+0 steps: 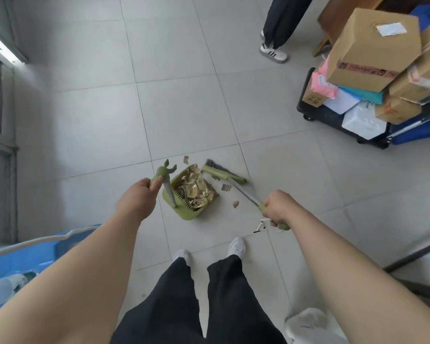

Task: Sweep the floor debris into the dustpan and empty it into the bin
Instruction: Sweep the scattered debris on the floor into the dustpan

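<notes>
A green dustpan (184, 212) stands on the tiled floor ahead of my feet, piled with brown paper and cardboard scraps (196, 188). My left hand (139, 194) grips the top of its upright green handle. My right hand (277, 208) is closed around the broom's handle. The green broom head (222, 173) with grey bristles rests on the floor just right of the dustpan's mouth. A few loose scraps lie on the tiles: one (226, 187) below the broom head, another (235, 203) nearer me, and one (186, 159) beyond the pan.
A black cart (333, 120) stacked with cardboard boxes and parcels stands at the right. Another person's legs and shoes (273, 52) are at the top. A blue container (23, 256) sits at my lower left, a grey cabinet along the left wall, dark bars at lower right.
</notes>
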`<state>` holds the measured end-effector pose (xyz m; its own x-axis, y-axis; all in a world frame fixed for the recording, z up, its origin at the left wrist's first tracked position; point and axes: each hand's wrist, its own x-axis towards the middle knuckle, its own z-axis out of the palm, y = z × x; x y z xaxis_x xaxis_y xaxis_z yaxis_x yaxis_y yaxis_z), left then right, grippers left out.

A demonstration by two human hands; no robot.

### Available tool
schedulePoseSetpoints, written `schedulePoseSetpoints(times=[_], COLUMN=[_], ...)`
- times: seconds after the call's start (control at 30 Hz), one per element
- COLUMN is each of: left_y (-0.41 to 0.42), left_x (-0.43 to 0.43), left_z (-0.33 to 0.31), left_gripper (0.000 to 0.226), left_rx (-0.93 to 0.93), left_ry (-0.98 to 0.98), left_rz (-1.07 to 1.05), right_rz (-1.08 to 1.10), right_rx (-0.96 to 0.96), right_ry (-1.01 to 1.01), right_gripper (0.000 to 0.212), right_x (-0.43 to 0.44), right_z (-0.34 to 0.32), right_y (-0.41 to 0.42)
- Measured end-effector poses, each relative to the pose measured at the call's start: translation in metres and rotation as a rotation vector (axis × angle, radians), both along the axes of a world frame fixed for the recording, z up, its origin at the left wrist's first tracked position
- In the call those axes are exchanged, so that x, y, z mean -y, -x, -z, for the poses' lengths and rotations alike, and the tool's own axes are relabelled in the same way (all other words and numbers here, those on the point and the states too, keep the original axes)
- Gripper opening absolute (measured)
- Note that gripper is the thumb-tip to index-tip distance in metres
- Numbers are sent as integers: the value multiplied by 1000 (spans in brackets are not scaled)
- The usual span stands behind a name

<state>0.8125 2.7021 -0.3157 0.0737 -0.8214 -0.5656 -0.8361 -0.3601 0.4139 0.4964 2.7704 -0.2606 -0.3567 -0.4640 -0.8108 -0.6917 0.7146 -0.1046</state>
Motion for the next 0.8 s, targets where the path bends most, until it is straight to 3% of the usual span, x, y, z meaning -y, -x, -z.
schedulePoseSetpoints(times=[0.13, 0.4, 0.57, 0.8], left_y=[2, 3, 5, 0], left_x=[-3, -4, -3, -10], left_z=[1, 0, -1, -6], left_gripper=[54, 59, 56, 59], left_rx=[-18, -33, -40, -9], left_ry=[-11, -72, -81, -56], left_rz=[28, 73, 97, 168], right_rz=[-29, -34, 81, 273], right_rx=[58, 37, -7, -32], right_ry=[-21, 18, 93, 177], right_gripper=[22, 22, 33, 29], right_x=[-13, -27, -37, -51], right_z=[-12, -37, -49, -43], right_y=[-13, -12, 4, 12])
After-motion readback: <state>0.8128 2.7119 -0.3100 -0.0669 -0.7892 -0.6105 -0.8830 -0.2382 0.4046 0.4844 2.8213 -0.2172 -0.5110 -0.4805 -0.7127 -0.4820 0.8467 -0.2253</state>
